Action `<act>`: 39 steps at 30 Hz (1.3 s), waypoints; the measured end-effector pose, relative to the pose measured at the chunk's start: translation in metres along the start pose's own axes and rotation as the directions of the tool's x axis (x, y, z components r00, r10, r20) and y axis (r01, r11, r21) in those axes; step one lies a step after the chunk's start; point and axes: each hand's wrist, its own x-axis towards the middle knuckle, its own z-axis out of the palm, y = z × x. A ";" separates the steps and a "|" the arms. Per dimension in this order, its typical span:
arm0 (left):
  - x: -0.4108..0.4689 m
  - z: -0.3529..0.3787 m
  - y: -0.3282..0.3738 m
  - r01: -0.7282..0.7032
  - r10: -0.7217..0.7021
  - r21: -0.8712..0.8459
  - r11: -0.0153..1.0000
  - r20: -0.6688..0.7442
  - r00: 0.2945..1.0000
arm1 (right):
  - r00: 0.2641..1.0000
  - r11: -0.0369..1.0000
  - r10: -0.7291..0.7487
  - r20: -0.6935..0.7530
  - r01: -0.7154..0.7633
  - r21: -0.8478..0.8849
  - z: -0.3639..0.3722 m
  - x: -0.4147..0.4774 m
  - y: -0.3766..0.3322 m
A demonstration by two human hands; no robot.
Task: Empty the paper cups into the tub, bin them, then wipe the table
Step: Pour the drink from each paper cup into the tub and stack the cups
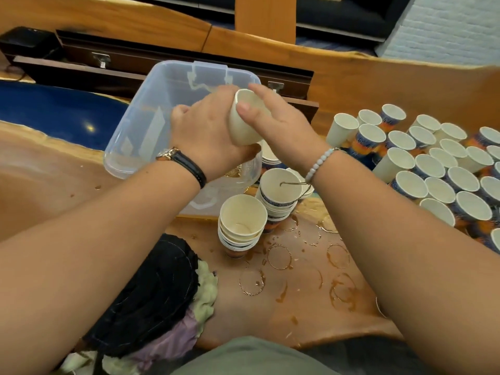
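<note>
Both my hands hold one white paper cup (pixel 241 123) over the near right corner of the clear plastic tub (pixel 140 112). My left hand (pixel 208 131) grips the cup from the left and below. My right hand (pixel 273 120) wraps it from the right, thumb across its side. The cup is tilted with its mouth facing up and away. Two stacks of nested cups stand just in front of the tub, one (pixel 242 223) nearer me and one (pixel 278 196) behind it. Many more paper cups (pixel 433 169) crowd the table on the right.
Brown ring stains and spilled drops (pixel 281 258) cover the wooden table (pixel 48 171) in front of me. A heap of dark and pale cloths (pixel 151 288) lies at the near left. A blue inlay (pixel 54 106) runs along the table's left. Dark benches stand beyond.
</note>
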 end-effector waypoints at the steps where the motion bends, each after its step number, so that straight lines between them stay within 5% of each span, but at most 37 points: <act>1: 0.000 0.002 0.004 -0.014 0.014 0.010 1.000 -0.023 1.000 | 1.000 1.000 -0.021 -0.006 0.021 -0.018 -0.004 -0.004 -0.003; 3: -0.002 0.001 0.007 -0.048 0.049 -0.066 0.997 0.005 0.999 | 0.997 0.995 -0.057 -0.054 0.052 -0.090 -0.010 -0.011 -0.006; 7: -0.013 -0.009 -0.009 -0.112 0.203 -0.477 0.872 0.144 0.968 | 0.983 0.989 -0.084 -0.164 0.062 -0.136 -0.023 -0.022 -0.006; 9: -0.015 -0.006 -0.021 -0.059 0.127 -0.521 0.851 0.095 0.987 | 0.980 0.989 -0.078 -0.183 0.054 -0.135 -0.031 -0.028 -0.006; 11: -0.013 -0.001 -0.028 0.040 -0.003 -0.406 0.913 0.093 0.996 | 0.983 0.985 -0.088 -0.158 0.062 -0.159 -0.034 -0.036 -0.006; 13: -0.012 0.006 -0.033 0.097 -0.083 -0.081 0.992 0.167 0.982 | 0.989 0.968 -0.116 -0.096 0.091 -0.234 -0.032 -0.044 -0.008; 16: -0.014 0.016 -0.035 0.075 -0.116 0.171 0.982 0.242 0.963 | 0.991 0.916 -0.132 0.027 0.132 -0.378 -0.020 -0.056 -0.007; 32: -0.016 0.019 -0.033 0.089 -0.123 0.186 0.979 0.180 0.976 | 0.957 0.642 -0.276 0.087 0.251 -0.725 0.059 -0.088 0.061; 39: -0.017 0.015 -0.028 0.101 -0.139 0.198 0.975 0.189 0.972 | 0.971 0.681 -0.216 0.103 0.226 -0.696 0.051 -0.093 0.064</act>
